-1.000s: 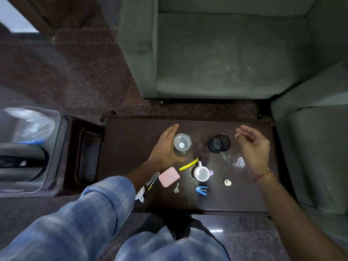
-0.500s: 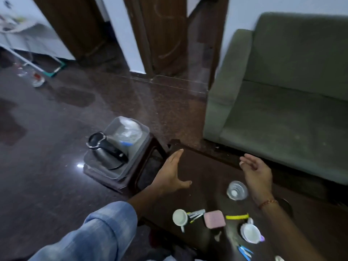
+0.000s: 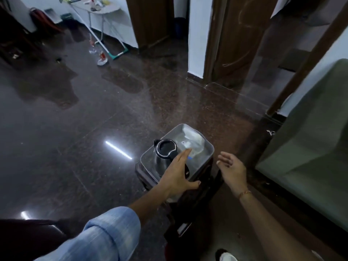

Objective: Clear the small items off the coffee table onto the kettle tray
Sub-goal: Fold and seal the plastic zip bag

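Observation:
A grey plastic tray (image 3: 208, 146) sits on a small dark stool, carrying a steel kettle with a black lid (image 3: 165, 147) and a crumpled clear plastic bag (image 3: 192, 140). My left hand (image 3: 178, 176) reaches over the tray beside the kettle, fingers straight, holding nothing. Just right of the tray my right hand (image 3: 233, 170) hovers with relaxed fingers, empty. Only a dark corner of the coffee table (image 3: 216, 223) shows below my hands, with a white cup (image 3: 227, 257) at the bottom edge. The other small items are out of frame.
A green sofa (image 3: 310, 157) fills the right side. Polished dark floor (image 3: 75, 129) spreads to the left. Brown doors (image 3: 235, 44) and a white wall stand behind. A folding table (image 3: 105, 8) and a mop lie far back left.
The view has swung left and up, away from the coffee table, so the tray now lies centred. Both hands moved from above the table items towards the tray, still empty.

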`<state>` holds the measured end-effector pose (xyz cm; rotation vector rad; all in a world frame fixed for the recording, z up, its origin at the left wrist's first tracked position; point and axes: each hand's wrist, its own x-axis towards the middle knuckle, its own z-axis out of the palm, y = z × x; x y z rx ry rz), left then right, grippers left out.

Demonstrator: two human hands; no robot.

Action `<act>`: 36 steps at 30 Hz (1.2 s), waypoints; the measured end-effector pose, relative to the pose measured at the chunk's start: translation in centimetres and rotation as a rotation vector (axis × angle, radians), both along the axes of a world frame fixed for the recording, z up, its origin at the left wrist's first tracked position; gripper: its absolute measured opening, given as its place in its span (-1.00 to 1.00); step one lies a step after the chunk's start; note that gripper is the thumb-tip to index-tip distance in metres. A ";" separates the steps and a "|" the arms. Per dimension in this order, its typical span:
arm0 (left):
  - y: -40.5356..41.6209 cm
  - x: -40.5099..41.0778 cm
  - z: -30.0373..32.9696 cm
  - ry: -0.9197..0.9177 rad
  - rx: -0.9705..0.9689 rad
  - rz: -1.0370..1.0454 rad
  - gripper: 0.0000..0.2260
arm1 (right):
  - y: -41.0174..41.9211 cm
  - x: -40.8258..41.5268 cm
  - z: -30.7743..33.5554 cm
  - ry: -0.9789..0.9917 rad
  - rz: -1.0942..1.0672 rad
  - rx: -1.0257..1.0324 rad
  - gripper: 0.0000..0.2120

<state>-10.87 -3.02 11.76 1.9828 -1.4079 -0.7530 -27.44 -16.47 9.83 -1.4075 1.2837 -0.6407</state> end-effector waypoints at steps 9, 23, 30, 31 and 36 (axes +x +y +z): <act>-1.3 1.6 -1.4 0.120 -0.029 0.049 -0.03 | -2.6 9.1 -5.2 0.282 0.314 -0.019 -0.67; -2.1 2.5 -5.7 0.149 -0.027 0.087 -0.13 | -6.0 16.1 -15.7 0.812 0.766 -0.378 -0.79; -2.5 3.2 -5.9 0.174 -0.067 0.116 -0.14 | -6.8 16.1 -16.2 0.860 0.694 -0.397 -0.76; -2.6 3.2 -5.8 0.178 -0.077 0.128 -0.15 | -6.7 15.9 -15.6 0.793 0.645 -0.367 -0.76; -3.2 3.1 -5.5 0.129 -0.095 0.200 -0.24 | -5.3 13.0 -10.2 0.497 0.375 -0.295 -0.83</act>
